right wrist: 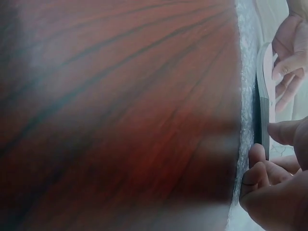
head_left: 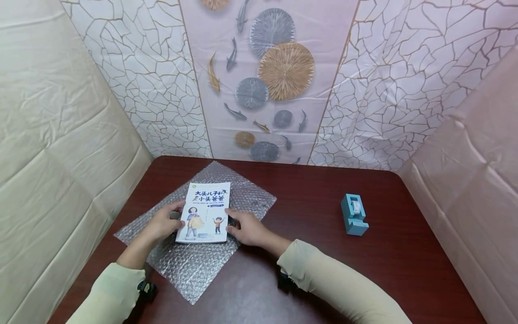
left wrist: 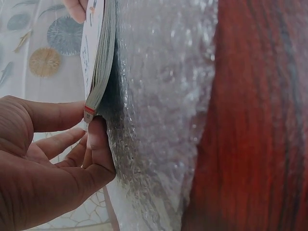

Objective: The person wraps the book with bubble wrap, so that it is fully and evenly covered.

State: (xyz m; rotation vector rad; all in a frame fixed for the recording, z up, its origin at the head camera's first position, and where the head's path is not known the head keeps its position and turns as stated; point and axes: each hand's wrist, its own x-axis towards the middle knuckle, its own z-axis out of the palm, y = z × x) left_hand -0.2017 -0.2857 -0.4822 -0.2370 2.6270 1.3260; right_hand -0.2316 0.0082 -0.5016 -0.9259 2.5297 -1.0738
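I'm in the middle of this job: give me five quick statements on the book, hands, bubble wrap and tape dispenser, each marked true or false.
1. The left hand and right hand hold opposite sides of the book. True.
2. The book is open. False: it is closed, front side up.
3. The bubble wrap is spread out below the book. True.
4. The tape dispenser stands right of the bubble wrap. True.
5. A hand touches the tape dispenser. False: both hands are on the book.

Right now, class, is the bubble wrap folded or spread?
Spread: the bubble wrap lies on the table, all four corners showing beyond the book.
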